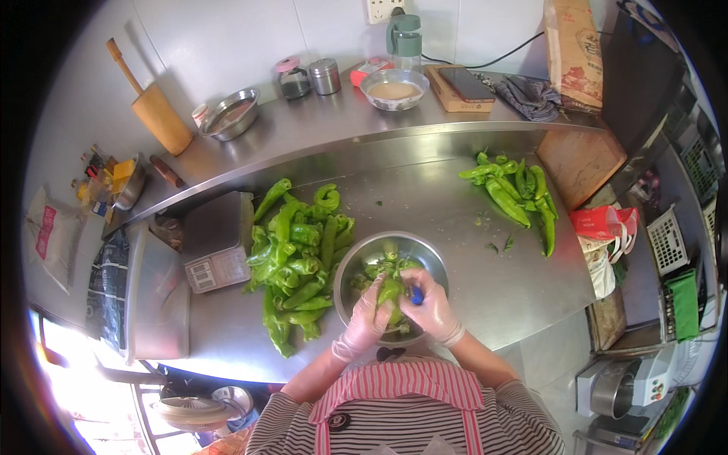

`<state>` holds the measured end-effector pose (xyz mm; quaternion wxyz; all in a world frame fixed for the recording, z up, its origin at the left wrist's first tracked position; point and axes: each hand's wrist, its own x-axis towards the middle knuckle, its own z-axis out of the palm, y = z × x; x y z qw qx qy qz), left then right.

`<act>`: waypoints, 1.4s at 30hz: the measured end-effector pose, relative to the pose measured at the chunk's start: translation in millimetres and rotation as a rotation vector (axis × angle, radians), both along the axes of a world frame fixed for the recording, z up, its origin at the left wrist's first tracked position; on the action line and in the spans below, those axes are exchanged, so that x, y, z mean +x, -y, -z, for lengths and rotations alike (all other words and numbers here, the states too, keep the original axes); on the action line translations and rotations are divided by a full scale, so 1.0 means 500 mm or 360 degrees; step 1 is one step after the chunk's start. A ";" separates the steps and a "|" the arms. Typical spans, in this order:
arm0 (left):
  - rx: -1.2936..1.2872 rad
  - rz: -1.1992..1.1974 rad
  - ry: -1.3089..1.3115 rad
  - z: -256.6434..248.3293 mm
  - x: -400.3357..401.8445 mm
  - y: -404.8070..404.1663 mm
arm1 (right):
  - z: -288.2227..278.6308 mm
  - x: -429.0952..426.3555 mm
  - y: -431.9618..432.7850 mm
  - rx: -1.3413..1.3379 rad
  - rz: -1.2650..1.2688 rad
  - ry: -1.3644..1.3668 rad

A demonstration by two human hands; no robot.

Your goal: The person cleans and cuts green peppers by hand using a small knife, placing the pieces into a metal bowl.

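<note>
A stainless steel bowl (344,256) stands near the counter's front edge with green pepper scraps (361,281) inside. Over it, my left hand (369,315), in a clear glove, grips a green pepper (391,296). My gloved right hand (432,307) holds a small tool with a blue handle (416,294) against the pepper's right side; its blade is hidden. Left of the bowl lies a large pile of long green peppers (301,250), touching its rim or nearly so. A smaller group of green peppers (506,193) rests at the back right of the steel counter (409,199).
A digital scale (218,244) and a plastic bin (162,296) stand at left. The raised back shelf (318,122) holds a metal basin (232,116), a glass bowl of liquid (394,91), jars and a phone (467,84). Bags (603,224) and a wooden board (580,162) are at right.
</note>
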<state>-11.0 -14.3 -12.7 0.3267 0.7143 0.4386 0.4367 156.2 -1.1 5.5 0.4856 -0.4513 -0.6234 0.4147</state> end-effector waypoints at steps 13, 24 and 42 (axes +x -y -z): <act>-0.0130 0.0009 -0.0372 -0.006 -0.003 -0.016 | -0.024 0.025 -0.025 0.0067 -0.0272 0.0545; -0.0449 0.0338 -0.0226 -0.045 -0.021 -0.021 | 0.022 0.020 -0.041 -0.0474 -0.0363 -0.0043; 0.0084 -0.0481 -0.1283 -0.099 -0.251 -0.202 | 0.103 0.092 -0.186 -0.1167 -0.0661 -0.0066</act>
